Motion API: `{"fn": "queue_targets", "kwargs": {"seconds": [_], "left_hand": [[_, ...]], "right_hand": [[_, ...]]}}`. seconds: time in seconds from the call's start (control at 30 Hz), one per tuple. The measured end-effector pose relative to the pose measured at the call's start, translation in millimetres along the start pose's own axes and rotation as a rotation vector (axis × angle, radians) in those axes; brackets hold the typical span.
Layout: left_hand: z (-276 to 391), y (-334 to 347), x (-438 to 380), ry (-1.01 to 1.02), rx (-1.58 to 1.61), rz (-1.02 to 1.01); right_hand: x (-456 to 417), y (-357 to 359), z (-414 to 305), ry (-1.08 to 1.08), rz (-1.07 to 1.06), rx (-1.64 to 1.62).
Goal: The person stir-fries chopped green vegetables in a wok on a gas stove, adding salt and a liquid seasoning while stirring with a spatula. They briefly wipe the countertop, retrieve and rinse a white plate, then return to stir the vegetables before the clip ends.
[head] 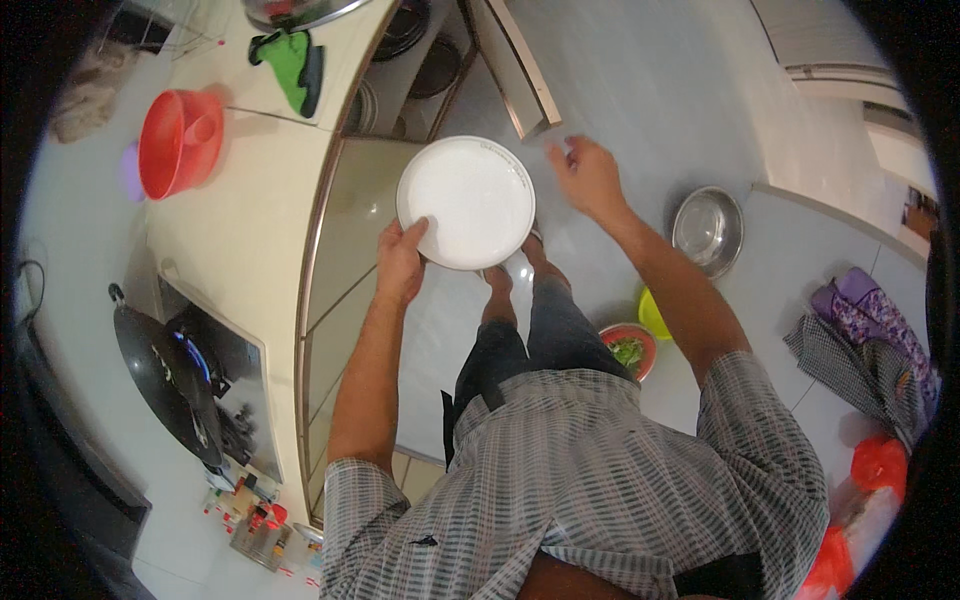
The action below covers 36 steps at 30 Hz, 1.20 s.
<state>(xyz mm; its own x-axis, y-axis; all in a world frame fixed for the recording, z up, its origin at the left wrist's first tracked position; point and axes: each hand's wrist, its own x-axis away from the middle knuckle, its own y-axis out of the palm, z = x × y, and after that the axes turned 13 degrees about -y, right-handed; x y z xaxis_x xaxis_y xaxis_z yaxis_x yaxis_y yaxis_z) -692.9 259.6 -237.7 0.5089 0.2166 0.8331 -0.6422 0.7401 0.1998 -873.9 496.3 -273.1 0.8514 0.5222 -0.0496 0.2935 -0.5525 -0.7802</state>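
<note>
My left hand [401,262] grips the lower left rim of a round white plate [466,202], with the thumb on its upper face. The plate bears small dark writing along its upper right rim, and nothing lies on it. To the right of the plate, apart from it, my right hand [592,176] is raised with its fingers loosely bent and slightly blurred. It holds nothing. Just beyond that hand hangs an opened cabinet door [517,67]. Inside the cabinet are dark round pans [439,66] and a stack of plates [364,109].
A black wok [161,371] sits over a blue flame on the gas stove [259,405]. A red plastic basin [169,146] and a green cloth [292,71] lie on the counter [240,195]. Floor items include a steel bowl [709,231] and a bowl of greens [628,352].
</note>
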Motion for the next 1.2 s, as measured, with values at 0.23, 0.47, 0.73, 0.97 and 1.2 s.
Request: {"fn": "queue_targets", "kwargs": {"seconds": [0.23, 0.47, 0.73, 0.97, 1.2], "left_hand": [[22, 7, -57, -0.011, -0.105, 0.006], [66, 31, -102, -0.012, -0.359, 0.154], [74, -44, -208, -0.084, -1.681, 0.555], [4, 14, -152, 0.243, -1.666, 0.738], [-132, 40, -82, 0.421, -1.730, 0.550]], "right_hand": [[43, 43, -6, 0.519, -0.315, -1.115], [-30, 85, 15, 0.563, -0.165, -1.069], [-138, 120, 15, 0.145, -0.170, -0.666], [-201, 185, -10, 0.111, -0.329, -0.644], [-231, 283, -88, 0.122, -0.234, -0.787]]}}
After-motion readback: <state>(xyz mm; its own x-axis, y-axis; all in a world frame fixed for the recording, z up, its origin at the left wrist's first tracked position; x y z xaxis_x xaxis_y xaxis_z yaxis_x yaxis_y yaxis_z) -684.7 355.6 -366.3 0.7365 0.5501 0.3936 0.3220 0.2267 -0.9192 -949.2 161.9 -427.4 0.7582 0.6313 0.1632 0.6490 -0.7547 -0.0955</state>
